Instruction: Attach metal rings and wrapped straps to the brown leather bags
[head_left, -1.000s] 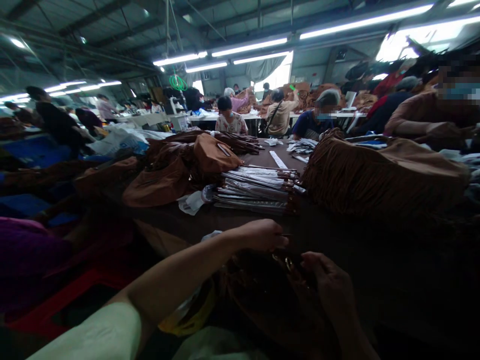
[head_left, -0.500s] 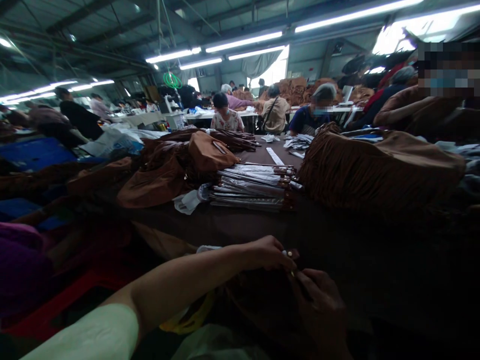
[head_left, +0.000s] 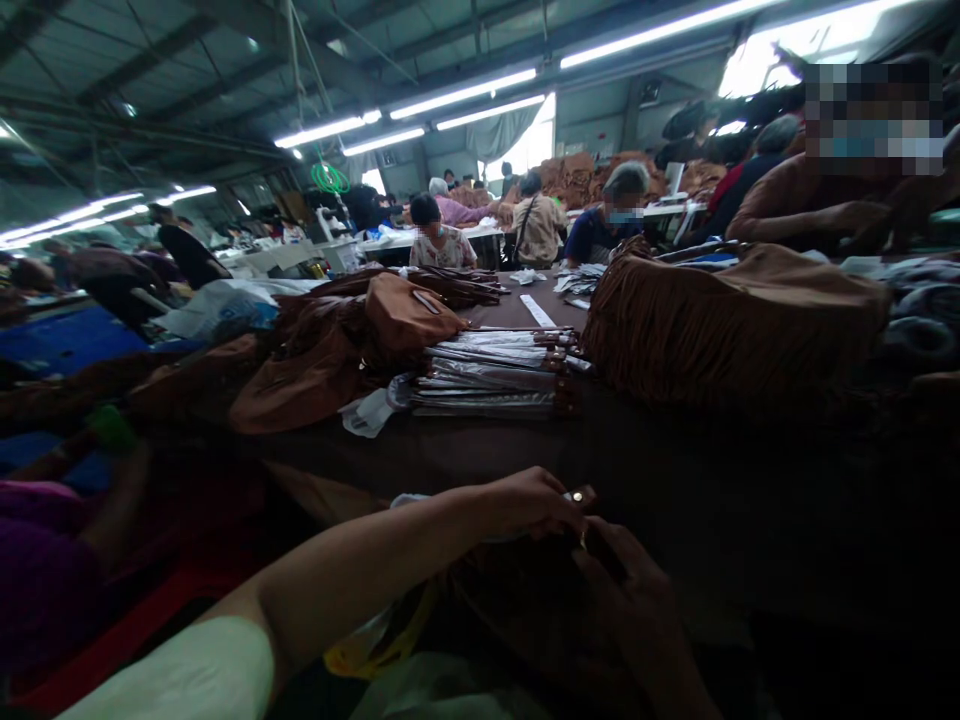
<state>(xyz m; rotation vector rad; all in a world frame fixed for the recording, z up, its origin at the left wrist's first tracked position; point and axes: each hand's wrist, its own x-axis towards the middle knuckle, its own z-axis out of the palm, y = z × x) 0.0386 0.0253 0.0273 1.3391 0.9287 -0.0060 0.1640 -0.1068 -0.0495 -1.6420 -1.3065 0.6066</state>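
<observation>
A dark brown leather bag (head_left: pixel 540 610) lies low in front of me, mostly in shadow. My left hand (head_left: pixel 534 503) and my right hand (head_left: pixel 626 590) meet at its top edge, pinching a narrow leather tab (head_left: pixel 592 530) with a small brass stud (head_left: pixel 578 496). The tab sits between both hands' fingers. The bag's lower part is too dark to make out. A light sleeve (head_left: pixel 180 675) covers my left upper arm.
Bundled straps in clear wrap (head_left: pixel 487 375) lie on the brown-covered table (head_left: pixel 480 455), between a heap of tan bags (head_left: pixel 405 320) and a fringed suede bag (head_left: pixel 735 320). Co-workers (head_left: pixel 607 215) sit beyond. Blue crates (head_left: pixel 67 340) stand at the left.
My hands have come closer together at the stud and tab. The whole scene has shifted slightly left and the view has tilted as my head moved.
</observation>
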